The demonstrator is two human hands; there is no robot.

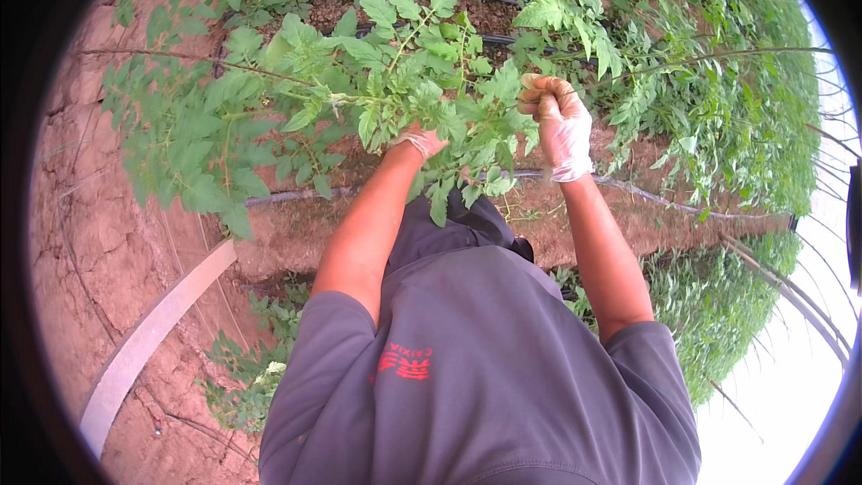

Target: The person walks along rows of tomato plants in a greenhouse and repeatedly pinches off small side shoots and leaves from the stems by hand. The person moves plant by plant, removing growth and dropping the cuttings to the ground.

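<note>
Tomato plants with lobed green leaves (377, 74) stand before me. My left hand (422, 140), in a thin clear glove, reaches in among the leaves; its fingers are mostly hidden by foliage, so what it touches cannot be told. At the right of the same plant, my right hand (555, 118) is raised in a thin glove with the fingers curled together. A thin cord (680, 64) runs from the right edge of the view to its fingertips, which are closed on it. Another stretch of cord (222, 64) passes from the left into the plant's top.
A dark irrigation hose (626, 187) crosses the soil close to my body. Dense rows of plants (747, 101) fill the right side. At the left are a cracked earth wall (87, 215) and a pale curved strip (155, 330). Thin poles (781, 283) stand at the right.
</note>
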